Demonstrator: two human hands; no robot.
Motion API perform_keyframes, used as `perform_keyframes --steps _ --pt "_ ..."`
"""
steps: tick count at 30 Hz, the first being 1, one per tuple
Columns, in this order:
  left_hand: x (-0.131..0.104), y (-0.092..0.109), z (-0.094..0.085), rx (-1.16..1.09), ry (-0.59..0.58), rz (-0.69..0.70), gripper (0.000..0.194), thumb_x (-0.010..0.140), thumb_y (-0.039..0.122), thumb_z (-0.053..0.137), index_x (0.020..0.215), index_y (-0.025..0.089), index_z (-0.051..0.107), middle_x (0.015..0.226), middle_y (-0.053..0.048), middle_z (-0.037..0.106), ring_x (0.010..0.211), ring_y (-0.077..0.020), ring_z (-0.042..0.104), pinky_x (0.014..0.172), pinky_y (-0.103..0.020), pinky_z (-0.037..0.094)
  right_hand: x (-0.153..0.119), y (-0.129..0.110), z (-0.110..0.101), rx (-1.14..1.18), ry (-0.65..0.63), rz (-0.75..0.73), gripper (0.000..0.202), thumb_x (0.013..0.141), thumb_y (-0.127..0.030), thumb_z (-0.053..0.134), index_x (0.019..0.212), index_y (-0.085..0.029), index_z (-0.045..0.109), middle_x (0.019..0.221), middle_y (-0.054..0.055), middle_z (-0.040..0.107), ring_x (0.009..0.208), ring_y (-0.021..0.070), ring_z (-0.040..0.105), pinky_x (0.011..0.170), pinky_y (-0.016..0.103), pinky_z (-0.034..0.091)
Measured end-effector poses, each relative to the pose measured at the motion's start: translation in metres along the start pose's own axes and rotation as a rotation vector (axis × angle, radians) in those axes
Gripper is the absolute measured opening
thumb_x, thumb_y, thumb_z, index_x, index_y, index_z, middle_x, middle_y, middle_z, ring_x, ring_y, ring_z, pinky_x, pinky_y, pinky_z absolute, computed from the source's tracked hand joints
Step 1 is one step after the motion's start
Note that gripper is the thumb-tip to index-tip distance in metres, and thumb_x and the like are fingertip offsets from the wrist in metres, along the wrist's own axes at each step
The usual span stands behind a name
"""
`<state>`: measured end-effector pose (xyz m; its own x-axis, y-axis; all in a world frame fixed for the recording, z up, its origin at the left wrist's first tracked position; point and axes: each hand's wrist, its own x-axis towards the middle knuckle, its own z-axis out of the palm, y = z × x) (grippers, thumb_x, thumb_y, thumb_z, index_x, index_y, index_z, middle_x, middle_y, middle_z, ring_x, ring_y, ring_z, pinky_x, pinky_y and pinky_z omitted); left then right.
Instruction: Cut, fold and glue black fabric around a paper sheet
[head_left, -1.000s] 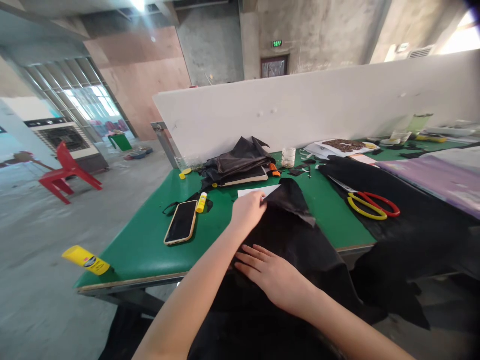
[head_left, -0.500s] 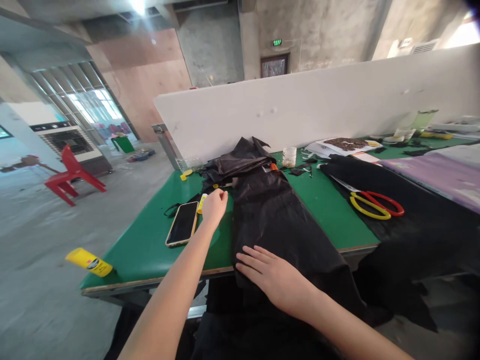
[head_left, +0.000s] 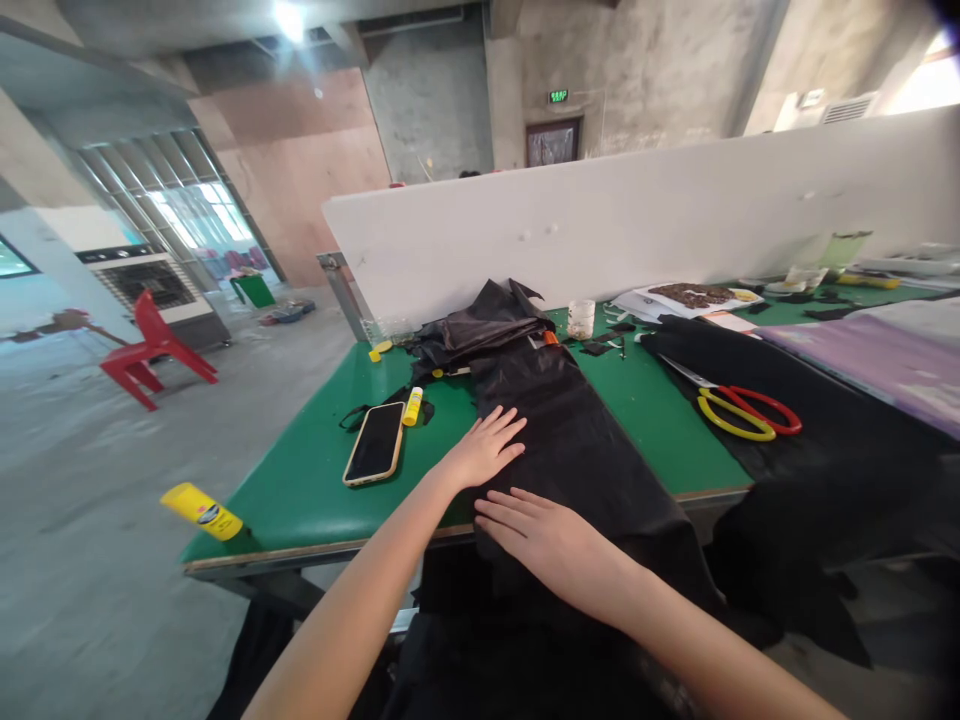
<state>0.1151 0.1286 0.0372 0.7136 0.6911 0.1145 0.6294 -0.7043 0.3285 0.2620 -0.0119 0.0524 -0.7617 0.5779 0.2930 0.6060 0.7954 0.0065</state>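
On the black sheet (head_left: 577, 435), left hand (head_left: 484, 452) near right hand (head_left: 555, 545)

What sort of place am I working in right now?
It looks like a makeshift craft or cutting workshop, perhaps in an unfinished building: scissors and black sheet material lie on a green-topped table, with a rough, bare wall beyond.
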Motion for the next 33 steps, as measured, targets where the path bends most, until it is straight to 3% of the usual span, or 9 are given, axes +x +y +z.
perform_keyframes --steps 5,11,16,21,25,27,29,33 --pt "-0.008 -0.003 0.004 0.028 0.064 0.020 0.047 0.093 0.044 0.027 0.138 0.030 0.029 0.149 -0.002 0.022 0.138 -0.0192 0.009 0.109 -0.043 0.017 -0.017 0.005 -0.014 -0.054 0.005 0.043 0.051 0.086 -0.007 0.038 0.136 -0.015 0.035 0.139 0.008 0.039 0.128 0.0201 0.035 0.106 0.041 0.034" --pt "-0.009 -0.003 0.005 0.021 0.091 0.020 0.047 0.093 0.045 0.027 0.137 0.030 0.031 0.148 -0.001 0.025 0.138 -0.0181 0.010 0.111 -0.042 0.016 -0.072 0.030 -0.028 -0.077 0.033 0.238 0.063 0.078 -0.006 0.042 0.139 -0.019 0.030 0.139 0.006 0.040 0.127 0.0181 0.038 0.104 0.041 0.039" --pt "-0.009 -0.004 0.006 -0.012 0.096 -0.001 0.047 0.092 0.046 0.028 0.137 0.031 0.033 0.147 -0.001 0.026 0.138 -0.0184 0.012 0.110 -0.042 0.017 -0.119 0.052 -0.027 -0.160 0.071 0.327 0.057 0.083 -0.015 0.045 0.138 -0.020 0.031 0.138 0.005 0.042 0.125 0.0184 0.040 0.102 0.040 0.040" --pt "-0.011 -0.001 0.000 -0.091 0.125 -0.035 0.047 0.091 0.044 0.035 0.133 0.026 0.039 0.145 -0.005 0.032 0.136 -0.0193 0.018 0.110 -0.042 0.019 -0.126 0.059 -0.025 -0.207 0.072 0.265 0.046 0.087 -0.018 0.044 0.132 -0.023 0.041 0.132 0.003 0.049 0.123 0.0194 0.044 0.102 0.047 0.039" --pt "-0.027 0.027 -0.023 -0.240 0.179 -0.034 0.045 0.091 0.043 0.033 0.132 0.026 0.041 0.138 -0.005 0.044 0.132 -0.0190 0.030 0.109 -0.041 0.020 -0.124 0.058 -0.027 -0.190 0.097 0.291 0.045 0.088 -0.019 0.044 0.133 -0.023 0.040 0.132 0.003 0.049 0.122 0.0192 0.044 0.104 0.046 0.037" --pt "-0.041 0.050 -0.040 -0.290 0.170 0.042 0.041 0.091 0.040 0.035 0.131 0.031 0.042 0.136 -0.001 0.046 0.132 -0.0185 0.032 0.111 -0.042 0.015 -0.126 0.058 -0.027 -0.186 0.125 0.310 0.045 0.088 -0.019 0.045 0.133 -0.022 0.040 0.132 0.003 0.048 0.122 0.0194 0.044 0.104 0.044 0.038" --pt "-0.056 0.075 -0.053 -0.321 0.133 0.140 0.039 0.091 0.038 0.038 0.129 0.033 0.044 0.132 0.000 0.050 0.128 -0.0189 0.037 0.110 -0.041 0.018 -0.128 0.057 -0.027 -0.186 0.154 0.306 0.045 0.088 -0.019 0.045 0.133 -0.022 0.040 0.132 0.003 0.049 0.122 0.0192 0.045 0.104 0.042 0.039" --pt "-0.078 0.106 -0.057 -0.238 0.168 0.236 0.056 0.078 0.044 0.059 0.129 0.030 0.045 0.129 -0.005 0.053 0.124 -0.0248 0.043 0.109 -0.043 0.021 -0.129 0.057 -0.025 -0.161 0.165 0.297 0.045 0.088 -0.018 0.045 0.133 -0.022 0.040 0.130 0.003 0.051 0.119 0.0178 0.047 0.104 0.039 0.040"
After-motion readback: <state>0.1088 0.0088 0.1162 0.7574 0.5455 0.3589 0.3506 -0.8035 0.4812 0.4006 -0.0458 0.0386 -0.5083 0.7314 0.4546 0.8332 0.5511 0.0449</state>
